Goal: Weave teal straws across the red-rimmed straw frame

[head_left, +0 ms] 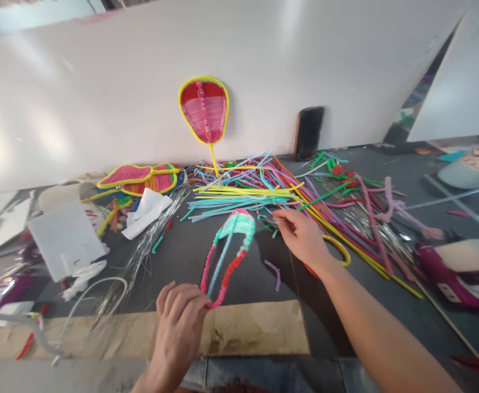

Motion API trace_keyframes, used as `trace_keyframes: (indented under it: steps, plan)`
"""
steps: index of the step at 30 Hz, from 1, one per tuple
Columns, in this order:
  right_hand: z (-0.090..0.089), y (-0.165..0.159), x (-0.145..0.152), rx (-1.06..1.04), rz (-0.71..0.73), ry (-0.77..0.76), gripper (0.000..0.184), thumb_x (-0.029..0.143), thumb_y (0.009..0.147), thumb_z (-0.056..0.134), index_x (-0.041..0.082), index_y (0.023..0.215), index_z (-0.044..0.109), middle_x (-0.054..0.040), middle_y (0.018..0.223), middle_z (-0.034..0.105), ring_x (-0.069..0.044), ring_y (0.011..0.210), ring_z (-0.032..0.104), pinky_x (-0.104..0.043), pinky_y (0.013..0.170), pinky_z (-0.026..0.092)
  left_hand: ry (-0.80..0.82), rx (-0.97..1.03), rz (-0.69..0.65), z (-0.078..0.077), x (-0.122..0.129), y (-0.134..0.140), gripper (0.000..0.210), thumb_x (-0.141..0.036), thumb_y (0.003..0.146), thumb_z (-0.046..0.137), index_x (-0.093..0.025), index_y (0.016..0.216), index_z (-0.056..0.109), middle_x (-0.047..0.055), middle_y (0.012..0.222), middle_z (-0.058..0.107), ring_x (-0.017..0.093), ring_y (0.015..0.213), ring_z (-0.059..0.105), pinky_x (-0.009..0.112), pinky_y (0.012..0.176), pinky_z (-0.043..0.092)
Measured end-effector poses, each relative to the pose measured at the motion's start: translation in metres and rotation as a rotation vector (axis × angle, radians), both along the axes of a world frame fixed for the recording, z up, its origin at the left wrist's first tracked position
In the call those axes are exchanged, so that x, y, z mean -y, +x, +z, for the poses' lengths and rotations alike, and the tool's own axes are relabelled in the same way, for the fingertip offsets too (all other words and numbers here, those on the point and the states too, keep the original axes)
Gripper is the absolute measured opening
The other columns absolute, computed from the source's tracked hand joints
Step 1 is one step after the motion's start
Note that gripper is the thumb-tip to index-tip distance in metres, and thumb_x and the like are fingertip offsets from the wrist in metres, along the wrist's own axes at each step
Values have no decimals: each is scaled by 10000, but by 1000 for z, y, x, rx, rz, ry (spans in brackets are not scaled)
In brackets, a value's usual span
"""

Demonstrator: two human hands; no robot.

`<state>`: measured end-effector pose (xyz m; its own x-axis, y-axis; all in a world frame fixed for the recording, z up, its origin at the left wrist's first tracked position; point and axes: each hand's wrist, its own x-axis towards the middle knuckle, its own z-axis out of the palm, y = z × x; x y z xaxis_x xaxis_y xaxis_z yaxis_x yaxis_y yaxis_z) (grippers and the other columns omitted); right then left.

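My left hand [184,311] pinches the lower end of a loop-shaped pipe cleaner piece [234,266]. That piece has a pink and red wrapped outline, a mint-green woven top and a light blue stem down its middle. My right hand [299,234] is closed, fingertips together, low over the table beside small cut green bits [274,231]. What its fingertips hold, if anything, is too small to make out. Just beyond both hands lies a row of light blue pipe cleaners [226,203], with yellow pipe cleaners [243,191] behind. A short purple piece [273,274] rests between my hands.
A finished pink-and-red paddle shape with yellow edging [204,112] leans on the white board [120,93]. Right of it stands a phone [309,132]. Silver wires [141,256], white paper [66,240] and a purple glue gun [454,278] lie around. Cardboard [259,327] lines the near edge.
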<state>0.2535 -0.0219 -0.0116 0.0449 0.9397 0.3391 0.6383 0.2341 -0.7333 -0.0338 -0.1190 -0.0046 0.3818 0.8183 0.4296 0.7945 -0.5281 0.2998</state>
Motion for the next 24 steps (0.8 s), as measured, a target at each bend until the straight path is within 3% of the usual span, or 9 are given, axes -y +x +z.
trace_keyframes:
  steps: [2, 5, 11, 13, 16, 19, 21, 24]
  plan:
    - [5, -1, 5, 156, 79, -94, 172, 295, 860, 489, 216, 886, 640, -39, 819, 697, -165, 687, 635, -255, 598, 433, 56, -32, 48, 5, 2, -5, 184, -114, 854, 480, -235, 885, 615, 27, 858, 638, 197, 914, 548, 441, 968, 300]
    - [14, -7, 18, 446, 277, -320, 185, 380, 806, 594, 231, 700, 623, 7, 575, 636, -158, 532, 586, -249, 491, 317, 13, -105, 57, 10, 6, -3, 188, -153, 847, 498, -259, 910, 639, 28, 895, 644, 212, 927, 544, 442, 948, 302]
    - [23, -23, 33, 649, 399, -419, 159, 226, 800, 572, 221, 646, 614, -12, 629, 668, -174, 593, 623, -255, 490, 224, -133, -151, 25, 1, 13, 24, 147, -222, 844, 528, -267, 821, 666, 15, 841, 652, 207, 868, 553, 431, 909, 309]
    - [26, -17, 29, 627, 351, -419, 175, 224, 810, 545, 227, 650, 616, -7, 623, 666, -167, 585, 618, -254, 488, 230, -116, -142, 25, -2, 14, 30, 154, -227, 852, 518, -262, 862, 668, 18, 854, 655, 202, 874, 566, 429, 916, 323]
    - [28, 5, 17, 572, 74, -369, 180, 282, 852, 500, 244, 734, 630, -8, 642, 669, -173, 587, 611, -255, 489, 273, -56, -183, -35, -4, 11, 28, 208, -221, 854, 506, -240, 1001, 652, 55, 1015, 659, 228, 1035, 558, 446, 993, 306]
    - [21, 24, 6, 555, -228, -157, 178, 241, 863, 473, 213, 918, 640, -72, 855, 694, -227, 746, 629, -293, 571, 384, -19, -369, -197, -7, 8, 18, 366, -276, 849, 515, -206, 1205, 562, 84, 1268, 571, 274, 1269, 405, 510, 1106, 137]
    - [13, 22, 4, 519, -223, 21, 256, 184, 857, 465, 176, 1067, 612, -116, 1032, 660, -256, 923, 600, -336, 726, 443, -5, -509, -309, -10, 7, 13, 532, -413, 856, 495, -166, 1325, 454, 95, 1370, 485, 294, 1332, 311, 550, 1117, -13]
    - [0, -6, 11, 462, 9, 115, 297, 195, 891, 436, 169, 1147, 583, -113, 1124, 620, -244, 1041, 549, -356, 873, 449, 31, -590, -391, -15, 9, 12, 720, -615, 852, 367, -114, 1369, 392, 128, 1413, 423, 300, 1358, 257, 577, 1094, -101]
